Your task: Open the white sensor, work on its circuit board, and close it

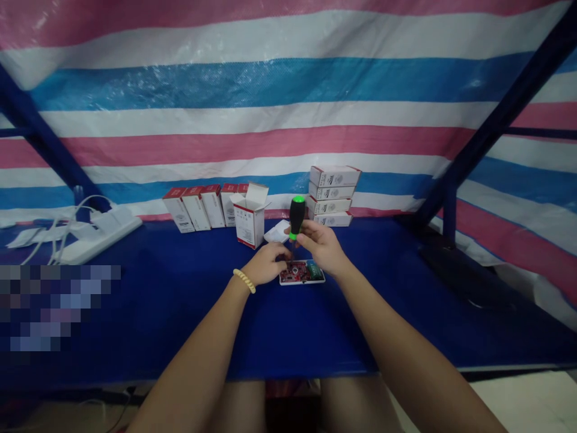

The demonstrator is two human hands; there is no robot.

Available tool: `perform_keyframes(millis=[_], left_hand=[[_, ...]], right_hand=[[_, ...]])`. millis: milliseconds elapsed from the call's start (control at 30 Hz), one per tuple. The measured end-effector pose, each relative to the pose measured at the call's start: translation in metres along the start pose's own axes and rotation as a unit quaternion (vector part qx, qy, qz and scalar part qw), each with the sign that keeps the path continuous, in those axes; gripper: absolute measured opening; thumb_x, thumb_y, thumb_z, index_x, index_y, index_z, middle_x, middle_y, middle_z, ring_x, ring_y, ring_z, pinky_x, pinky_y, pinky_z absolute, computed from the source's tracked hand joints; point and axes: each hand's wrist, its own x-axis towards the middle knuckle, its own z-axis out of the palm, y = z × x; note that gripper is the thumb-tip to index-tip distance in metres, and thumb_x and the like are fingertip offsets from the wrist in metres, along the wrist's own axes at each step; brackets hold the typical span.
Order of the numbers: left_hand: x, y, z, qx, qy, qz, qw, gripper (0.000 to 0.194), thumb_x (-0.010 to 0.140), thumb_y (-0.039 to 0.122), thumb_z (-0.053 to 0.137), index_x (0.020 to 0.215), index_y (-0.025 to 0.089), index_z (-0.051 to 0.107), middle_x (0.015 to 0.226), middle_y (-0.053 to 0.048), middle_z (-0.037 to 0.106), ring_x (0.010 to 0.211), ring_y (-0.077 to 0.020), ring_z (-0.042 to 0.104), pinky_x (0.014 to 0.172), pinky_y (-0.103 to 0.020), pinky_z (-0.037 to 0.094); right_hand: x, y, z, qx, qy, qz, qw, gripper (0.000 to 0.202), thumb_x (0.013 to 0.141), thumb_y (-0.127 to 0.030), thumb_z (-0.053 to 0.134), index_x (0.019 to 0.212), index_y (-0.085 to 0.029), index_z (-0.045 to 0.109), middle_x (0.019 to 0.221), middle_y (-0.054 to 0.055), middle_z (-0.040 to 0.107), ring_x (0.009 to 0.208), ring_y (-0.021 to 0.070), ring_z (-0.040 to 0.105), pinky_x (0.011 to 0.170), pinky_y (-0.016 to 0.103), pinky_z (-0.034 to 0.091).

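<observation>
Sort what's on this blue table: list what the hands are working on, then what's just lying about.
In hand:
- right hand gripping black screwdriver with green cap
- left hand steadying red circuit board in white casing

Lying about:
- open red-and-white carton
- row of red-topped cartons
- stack of white cartons
- white power strip

the left hand (267,264) is covering the near left corner of the red board (301,272), and the right hand (321,248) is hiding the screwdriver (296,216) shaft and tip. the print on the stacked boxes (332,195) is showing too small to read. a blurred patch (56,308) is masking the table's (180,325) left side. both forearms are running off the bottom edge.
</observation>
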Motion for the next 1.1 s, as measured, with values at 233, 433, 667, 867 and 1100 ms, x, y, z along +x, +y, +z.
perform_keyframes(millis=[233, 433, 667, 867, 1100], left_hand=[[-0.003, 0.002, 0.002, 0.098, -0.023, 0.03, 0.994, 0.01, 0.07, 0.019, 0.068, 0.08, 0.017, 0.069, 0.086, -0.006, 0.062, 0.085, -0.0214, 0.057, 0.081, -0.034, 0.044], [-0.001, 0.0, 0.006, 0.1, -0.021, 0.015, 0.995, 0.005, 0.071, 0.02, 0.068, 0.075, 0.018, 0.07, 0.086, -0.005, 0.059, 0.079, -0.0183, 0.056, 0.075, -0.031, 0.044], [-0.002, 0.001, 0.009, 0.125, -0.011, 0.067, 0.99, 0.005, 0.07, 0.016, 0.064, 0.07, 0.017, 0.069, 0.085, -0.005, 0.058, 0.078, -0.0179, 0.056, 0.075, -0.032, 0.044], [-0.002, 0.004, 0.011, 0.103, -0.015, 0.069, 0.992, 0.004, 0.068, 0.014, 0.063, 0.067, 0.016, 0.065, 0.081, -0.004, 0.058, 0.07, -0.0154, 0.055, 0.068, -0.029, 0.045], [-0.002, 0.009, 0.01, 0.105, -0.039, 0.035, 0.993, 0.004, 0.066, 0.016, 0.063, 0.07, 0.016, 0.065, 0.082, -0.004, 0.059, 0.07, -0.0158, 0.055, 0.069, -0.03, 0.044]], right_hand=[[0.002, -0.002, -0.004, -0.003, 0.097, -0.028, 0.995, 0.039, 0.076, -0.049, 0.063, 0.104, -0.022, 0.059, 0.096, 0.006, 0.067, 0.078, 0.0169, 0.06, 0.071, 0.036, 0.05], [0.007, 0.008, -0.014, -0.071, 0.197, -0.007, 0.978, 0.043, 0.083, -0.047, 0.052, 0.12, -0.024, 0.052, 0.078, 0.003, 0.061, 0.061, 0.014, 0.052, 0.061, 0.034, 0.048], [0.01, 0.016, -0.026, -0.237, 0.181, 0.058, 0.953, 0.03, 0.074, -0.038, 0.06, 0.096, -0.019, 0.062, 0.089, 0.006, 0.065, 0.079, 0.0186, 0.057, 0.076, 0.037, 0.045], [0.004, 0.004, -0.024, -0.364, 0.074, 0.157, 0.915, 0.014, 0.077, -0.031, 0.056, 0.075, -0.018, 0.061, 0.069, 0.006, 0.064, 0.063, 0.0164, 0.054, 0.06, 0.03, 0.037], [0.0, 0.001, -0.023, -0.302, 0.016, 0.289, 0.908, 0.006, 0.075, -0.022, 0.058, 0.073, -0.02, 0.053, 0.065, 0.005, 0.065, 0.041, 0.0128, 0.049, 0.048, 0.03, 0.035]])
